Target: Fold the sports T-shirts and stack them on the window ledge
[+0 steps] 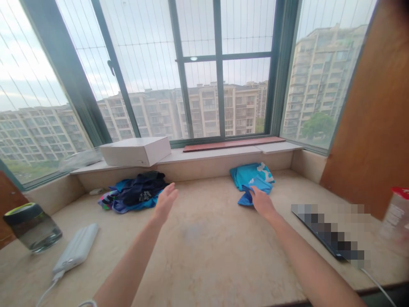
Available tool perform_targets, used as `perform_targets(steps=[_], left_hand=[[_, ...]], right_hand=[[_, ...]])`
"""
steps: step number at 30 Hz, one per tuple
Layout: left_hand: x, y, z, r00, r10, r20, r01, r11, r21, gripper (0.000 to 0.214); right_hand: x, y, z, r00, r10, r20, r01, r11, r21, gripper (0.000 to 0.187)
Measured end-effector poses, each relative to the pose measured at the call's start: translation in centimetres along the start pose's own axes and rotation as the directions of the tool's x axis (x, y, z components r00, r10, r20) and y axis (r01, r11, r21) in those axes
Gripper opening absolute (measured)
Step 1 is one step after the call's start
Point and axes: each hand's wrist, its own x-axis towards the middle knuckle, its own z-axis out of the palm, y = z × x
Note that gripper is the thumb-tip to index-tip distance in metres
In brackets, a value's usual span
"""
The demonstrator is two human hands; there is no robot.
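Observation:
My right hand (262, 201) reaches forward and its fingers rest on the near edge of a folded blue and teal cloth (251, 178) lying on the beige stone window ledge (204, 251). The fingertips pinch a fold of that cloth. My left hand (165, 201) hovers open above the ledge, fingers together and stretched forward, holding nothing. Just beyond it, to the left, lies a crumpled pile of dark navy and blue clothes (136, 192).
A white box (136, 150) sits on the raised sill at the back left. A white power bank (76, 247) with a cable and a glass jar (32, 226) stand at the left. A dark flat device (332, 236) and a plastic container (396, 217) are at the right.

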Motion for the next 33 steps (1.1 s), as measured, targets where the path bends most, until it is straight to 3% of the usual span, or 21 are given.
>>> perform_targets(steps=[3, 5, 8, 10, 13, 15, 17, 19, 22, 25, 27, 29, 33], left_hand=[[-0.7, -1.2, 0.3, 0.980, -0.125, 0.158, 0.130, 0.991, -0.021, 0.050], [-1.6, -1.5, 1.1, 0.951, -0.152, 0.270, 0.170, 0.985, -0.042, 0.070], [-2.9, -0.6, 2.1, 0.932, -0.121, 0.342, 0.162, 0.982, -0.095, 0.094], [-3.7, 0.4, 2.1, 0.886, -0.135, 0.444, 0.236, 0.955, -0.181, 0.086], [-4.8, 1.5, 2.0, 0.785, -0.168, 0.597, 0.398, 0.875, -0.277, 0.049], [-5.3, 1.7, 2.2, 0.777, -0.255, 0.576, 0.495, 0.812, -0.308, 0.042], [-5.7, 1.7, 2.6, 0.787, -0.378, 0.488, 0.580, 0.724, -0.374, 0.043], [-5.9, 1.7, 2.9, 0.786, -0.452, 0.421, 0.617, 0.619, -0.487, 0.043], [-6.0, 1.9, 2.9, 0.814, -0.372, 0.446, 0.581, 0.531, -0.617, 0.048], [-6.4, 1.8, 2.7, 0.811, -0.212, 0.546, 0.544, 0.615, -0.571, 0.080], [-6.7, 1.5, 2.7, 0.791, -0.166, 0.588, 0.493, 0.741, -0.455, 0.098], [-7.0, 1.1, 3.0, 0.794, -0.164, 0.586, 0.424, 0.840, -0.339, 0.097], [-6.7, 0.6, 3.4, 0.831, -0.140, 0.539, 0.326, 0.907, -0.267, 0.046]], right_hand=[[-0.8, -2.0, -0.9, 0.987, -0.128, -0.098, 0.153, 0.939, 0.309, 0.041], [-1.6, -3.7, -1.5, 0.967, -0.208, -0.150, 0.256, 0.761, 0.596, 0.044], [-3.0, -6.0, -1.8, 0.968, -0.230, -0.099, 0.203, 0.487, 0.850, 0.046], [-3.6, -6.9, -1.4, 0.975, -0.219, -0.025, 0.114, 0.407, 0.906, 0.046], [-3.9, -7.3, -0.1, 0.979, -0.200, 0.050, 0.046, 0.450, 0.892, 0.049], [-4.0, -7.1, 0.6, 0.985, -0.170, 0.032, 0.069, 0.557, 0.828, 0.054], [-4.3, -6.8, 1.0, 0.975, -0.222, -0.022, 0.171, 0.676, 0.717, 0.060], [-4.9, -6.7, 1.0, 0.918, -0.396, 0.020, 0.302, 0.732, 0.611, 0.064], [-6.2, -7.3, 1.3, 0.769, -0.603, 0.211, 0.386, 0.701, 0.599, 0.065], [-7.1, -8.1, 2.3, 0.715, -0.644, 0.272, 0.375, 0.681, 0.629, 0.049], [-7.3, -8.4, 3.0, 0.725, -0.636, 0.263, 0.373, 0.684, 0.626, 0.035], [-7.2, -8.5, 3.3, 0.774, -0.591, 0.228, 0.358, 0.705, 0.612, 0.023], [-6.7, -8.4, 2.8, 0.906, -0.418, 0.071, 0.284, 0.721, 0.632, 0.026]])
